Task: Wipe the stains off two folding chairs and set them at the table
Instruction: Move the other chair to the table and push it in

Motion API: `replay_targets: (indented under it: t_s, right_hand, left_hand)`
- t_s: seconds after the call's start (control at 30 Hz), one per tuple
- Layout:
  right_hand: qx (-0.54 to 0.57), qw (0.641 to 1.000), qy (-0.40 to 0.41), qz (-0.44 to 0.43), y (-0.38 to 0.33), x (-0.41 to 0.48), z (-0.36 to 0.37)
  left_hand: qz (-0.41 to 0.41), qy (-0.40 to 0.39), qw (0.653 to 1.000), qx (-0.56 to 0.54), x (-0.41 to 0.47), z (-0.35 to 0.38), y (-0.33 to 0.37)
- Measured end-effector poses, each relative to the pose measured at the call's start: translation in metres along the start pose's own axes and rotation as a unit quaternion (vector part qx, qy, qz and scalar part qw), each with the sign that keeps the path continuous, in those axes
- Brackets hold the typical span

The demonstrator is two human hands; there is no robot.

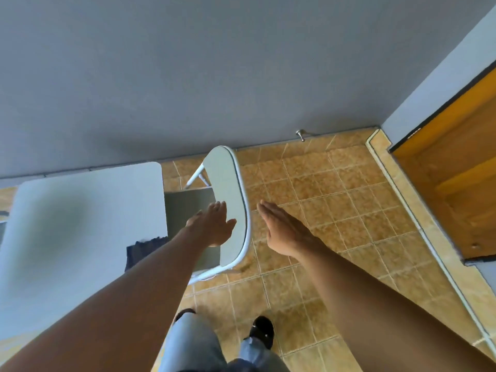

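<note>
Open hands [212, 224] flanking chair back [228, 189]

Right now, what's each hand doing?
Left hand: open, empty, over the chair backrest.
Right hand: open, empty, beside the chair.

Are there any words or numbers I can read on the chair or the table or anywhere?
None: no words, numbers or labels show on the chair, the table, the door or the wall. The table's middle is blurred, so anything there cannot be read.
</note>
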State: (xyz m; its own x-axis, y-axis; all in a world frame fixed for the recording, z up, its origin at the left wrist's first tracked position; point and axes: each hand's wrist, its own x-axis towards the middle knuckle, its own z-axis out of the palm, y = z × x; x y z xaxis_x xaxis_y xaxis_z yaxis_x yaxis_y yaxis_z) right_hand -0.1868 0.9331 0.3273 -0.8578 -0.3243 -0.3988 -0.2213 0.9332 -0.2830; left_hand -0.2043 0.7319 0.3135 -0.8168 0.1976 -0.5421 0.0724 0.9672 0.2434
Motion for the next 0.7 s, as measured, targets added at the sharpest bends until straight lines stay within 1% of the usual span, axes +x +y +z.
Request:
replay_targets:
  t_s: [0.17,0.33,0.43,0.5,0.6,0.7]
  right_hand:
    - [-0.060,0.996,-0.042,-0.051,0.015,0.032,-0.018]
    - [-0.093,0.989,-0.031,-0.113,0.002,0.073,-0.029]
    - [-0.134,0.979,-0.023,-0.151,0.000,0.096,-0.024]
    - [-0.159,0.973,-0.032,-0.167,0.001,0.111,-0.020]
    - [-0.211,0.956,-0.069,-0.194,0.001,0.134,-0.023]
    - [-0.268,0.927,-0.103,-0.241,-0.003,0.158,-0.024]
  left_hand:
    - [-0.050,-0.004,0.997,-0.057,0.001,0.016,0.014]
    - [-0.079,-0.009,0.992,-0.102,0.023,0.027,0.010]
    - [-0.090,-0.007,0.988,-0.129,0.035,0.030,0.008]
    - [-0.100,0.002,0.983,-0.153,0.040,0.031,0.008]
    - [-0.124,0.012,0.974,-0.191,0.047,0.035,0.007]
    - [-0.161,0.017,0.960,-0.230,0.056,0.042,0.006]
